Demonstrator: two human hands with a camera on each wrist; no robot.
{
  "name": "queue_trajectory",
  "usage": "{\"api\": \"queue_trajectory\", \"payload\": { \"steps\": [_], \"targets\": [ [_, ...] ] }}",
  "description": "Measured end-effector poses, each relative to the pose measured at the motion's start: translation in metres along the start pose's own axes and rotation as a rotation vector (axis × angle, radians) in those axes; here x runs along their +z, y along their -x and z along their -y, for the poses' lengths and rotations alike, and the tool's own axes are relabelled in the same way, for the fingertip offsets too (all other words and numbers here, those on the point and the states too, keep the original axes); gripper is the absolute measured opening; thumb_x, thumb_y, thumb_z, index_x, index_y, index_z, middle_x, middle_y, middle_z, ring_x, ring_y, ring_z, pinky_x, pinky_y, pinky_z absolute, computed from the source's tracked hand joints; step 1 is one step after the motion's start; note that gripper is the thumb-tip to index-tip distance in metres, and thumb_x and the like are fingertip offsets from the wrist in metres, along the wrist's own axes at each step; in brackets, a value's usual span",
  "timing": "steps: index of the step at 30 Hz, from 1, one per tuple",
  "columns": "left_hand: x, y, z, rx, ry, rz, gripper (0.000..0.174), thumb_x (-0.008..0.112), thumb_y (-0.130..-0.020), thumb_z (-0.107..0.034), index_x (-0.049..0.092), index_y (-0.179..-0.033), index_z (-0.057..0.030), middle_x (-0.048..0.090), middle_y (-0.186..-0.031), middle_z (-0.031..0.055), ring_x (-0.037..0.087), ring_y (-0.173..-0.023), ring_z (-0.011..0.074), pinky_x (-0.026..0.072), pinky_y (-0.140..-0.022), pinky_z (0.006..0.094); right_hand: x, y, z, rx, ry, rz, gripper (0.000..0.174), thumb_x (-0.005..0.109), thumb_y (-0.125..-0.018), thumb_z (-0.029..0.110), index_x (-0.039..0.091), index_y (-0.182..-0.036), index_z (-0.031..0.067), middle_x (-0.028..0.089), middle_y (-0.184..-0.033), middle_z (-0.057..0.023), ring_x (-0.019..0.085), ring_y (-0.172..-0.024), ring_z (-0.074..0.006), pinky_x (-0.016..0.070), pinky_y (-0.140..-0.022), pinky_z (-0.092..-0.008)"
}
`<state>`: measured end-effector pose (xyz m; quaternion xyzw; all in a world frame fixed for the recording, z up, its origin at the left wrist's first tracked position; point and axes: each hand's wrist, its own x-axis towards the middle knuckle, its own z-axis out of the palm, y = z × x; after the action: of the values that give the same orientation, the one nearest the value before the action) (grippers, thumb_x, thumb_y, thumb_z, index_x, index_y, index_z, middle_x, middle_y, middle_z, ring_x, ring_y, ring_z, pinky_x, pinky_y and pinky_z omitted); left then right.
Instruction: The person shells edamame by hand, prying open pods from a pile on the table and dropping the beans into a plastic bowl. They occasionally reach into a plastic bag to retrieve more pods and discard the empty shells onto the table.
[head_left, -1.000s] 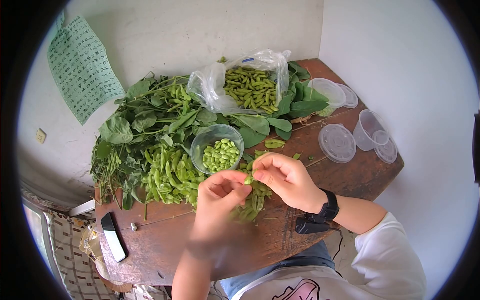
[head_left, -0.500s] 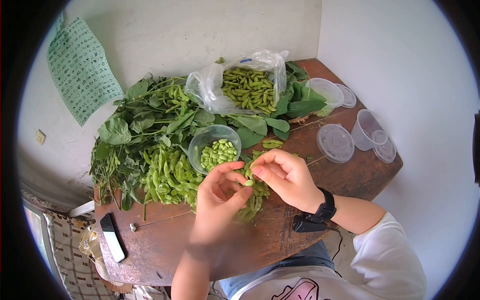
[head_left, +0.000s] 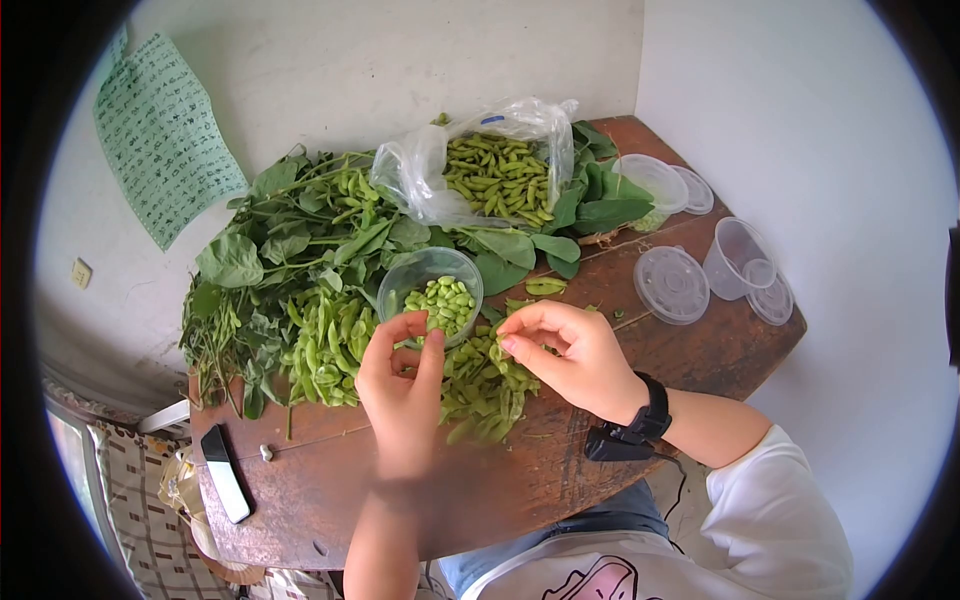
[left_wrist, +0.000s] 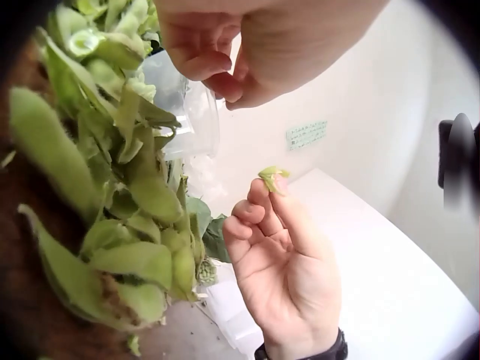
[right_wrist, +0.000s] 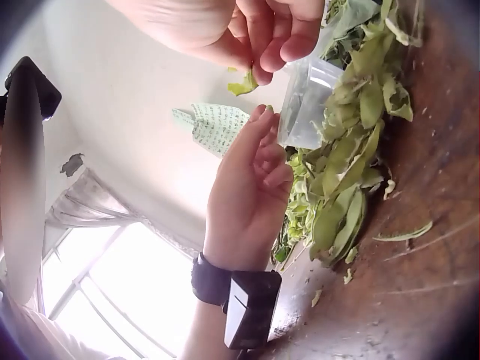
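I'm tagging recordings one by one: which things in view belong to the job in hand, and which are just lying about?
Belong to the job:
- left hand
- right hand
- pinched pod
- loose pods
- shelled beans
- bowl
- bagged pods, probably

Apparently lying about:
- phone
- lid
- cup
- wall note

L hand (head_left: 403, 388) | shifted off R hand (head_left: 575, 365) | now by bowl (head_left: 391, 292)

This looks like a room in a home. A worn wooden worktop (head_left: 330, 480) stands against plain painted walls (head_left: 420, 60), with a handwritten green sheet (head_left: 170, 140) hung up and a curtain (right_wrist: 94, 199) by a bright window (right_wrist: 120, 292).
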<state>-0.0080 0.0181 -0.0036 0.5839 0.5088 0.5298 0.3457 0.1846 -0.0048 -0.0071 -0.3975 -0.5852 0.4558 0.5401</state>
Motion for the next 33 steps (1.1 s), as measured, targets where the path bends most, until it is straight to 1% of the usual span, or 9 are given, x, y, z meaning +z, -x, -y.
{"api": "queue_trajectory", "payload": {
  "steps": [4, 8, 12, 14, 18, 24, 26, 28, 33],
  "targets": [
    [0.001, -0.001, 0.001, -0.03, 0.006, -0.058, 0.018, 0.066, -0.093, -0.005, 0.063, -0.11, 0.0009, 0.067, -0.102, 0.0037, 0.057, -0.064, 0.002, 0.044, -0.052, 0.0173, -0.003, -0.003, -0.005, -0.05, -0.024, -0.139, 0.014, 0.065, -0.094, 0.003, 0.067, -0.107, -0.0033, 0.072, -0.097, -0.006, 0.067, -0.088, -0.0094, 0.0538, -0.076, -0.024],
    [0.0, -0.002, 0.003, -0.025, 0.031, -0.072, 0.017, 0.065, -0.094, -0.006, 0.063, -0.11, 0.0008, 0.068, -0.102, 0.005, 0.057, -0.064, 0.0023, 0.044, -0.051, 0.0177, -0.02, -0.017, -0.009, -0.216, 0.502, -0.198, 0.019, 0.069, -0.086, 0.0, 0.072, -0.103, 0.0064, 0.067, -0.097, -0.0052, 0.063, -0.084, -0.0171, 0.0492, -0.065, -0.0276],
    [-0.003, -0.001, -0.001, -0.074, -0.026, -0.014, 0.02, 0.062, -0.096, -0.006, 0.063, -0.115, 0.0016, 0.069, -0.104, 0.008, 0.057, -0.059, 0.0037, 0.0443, -0.048, 0.0192, -0.02, -0.018, -0.007, -0.282, 0.565, -0.211, 0.017, 0.074, -0.081, 0.006, 0.074, -0.098, 0.0094, 0.062, -0.095, -0.0047, 0.055, -0.094, -0.0236, 0.0478, -0.076, -0.0321],
    [-0.003, -0.001, -0.002, -0.101, -0.055, -0.002, 0.023, 0.06, -0.097, -0.005, 0.062, -0.118, 0.0028, 0.069, -0.107, 0.01, 0.058, -0.057, 0.0048, 0.0456, -0.048, 0.0206, -0.025, -0.016, 0.003, -0.31, 0.749, 0.097, 0.014, 0.08, -0.078, 0.018, 0.075, -0.089, 0.01, 0.062, -0.093, -0.0029, 0.048, -0.101, -0.025, 0.043, -0.088, -0.0341],
    [0.001, 0.002, -0.002, -0.029, 0.055, -0.096, 0.021, 0.059, -0.098, -0.006, 0.063, -0.118, -0.0003, 0.07, -0.103, 0.0062, 0.049, -0.05, 0.0017, 0.0381, -0.045, 0.0172, -0.028, -0.012, -0.003, -0.244, 0.867, 0.231, 0.021, 0.084, -0.073, 0.028, 0.075, -0.081, 0.0112, 0.063, -0.094, -0.0012, 0.046, -0.101, -0.0256, 0.0407, -0.092, -0.0353],
    [0.0, 0.008, -0.011, 0.073, 0.221, -0.126, 0.019, 0.055, -0.099, -0.007, 0.058, -0.118, -0.001, 0.067, -0.108, 0.008, 0.046, -0.049, 0.0015, 0.0346, -0.042, 0.0183, -0.025, -0.015, 0.004, -0.158, 0.678, 0.228, 0.018, 0.083, -0.078, 0.02, 0.072, -0.087, 0.0087, 0.065, -0.092, -0.0003, 0.054, -0.088, -0.0194, 0.0449, -0.08, -0.0328],
    [-0.005, 0.01, -0.011, 0.034, 0.259, 0.052, 0.016, 0.055, -0.1, -0.009, 0.059, -0.113, -0.0011, 0.066, -0.103, 0.0075, 0.047, -0.05, 0.002, 0.0344, -0.042, 0.0181, -0.024, -0.015, 0.008, -0.032, 0.547, 0.221, 0.016, 0.081, -0.082, 0.017, 0.07, -0.09, 0.007, 0.066, -0.091, -0.0001, 0.058, -0.082, -0.0152, 0.0468, -0.075, -0.0301],
    [-0.004, 0.012, -0.014, -0.003, 0.243, 0.205, 0.016, 0.056, -0.1, -0.011, 0.06, -0.11, -0.0003, 0.066, -0.1, 0.0074, 0.048, -0.051, 0.0033, 0.0391, -0.046, 0.0185, -0.023, -0.015, 0.009, 0.183, -0.011, 0.19, 0.015, 0.075, -0.089, 0.011, 0.067, -0.099, 0.0036, 0.068, -0.093, -0.0001, 0.062, -0.078, -0.0063, 0.0484, -0.068, -0.0235],
    [0.003, 0.014, -0.007, 0.073, 0.028, 0.357, 0.016, 0.066, -0.096, -0.008, 0.065, -0.107, 0.0028, 0.069, -0.087, 0.0053, 0.057, -0.057, 0.0048, 0.0437, -0.05, 0.0191, -0.021, -0.012, 0.015, 0.168, -0.175, 0.156, 0.015, 0.072, -0.092, 0.007, 0.066, -0.105, 0.002, 0.067, -0.095, 0.0003, 0.063, -0.087, -0.0053, 0.0501, -0.075, -0.0204]
  ]
}}
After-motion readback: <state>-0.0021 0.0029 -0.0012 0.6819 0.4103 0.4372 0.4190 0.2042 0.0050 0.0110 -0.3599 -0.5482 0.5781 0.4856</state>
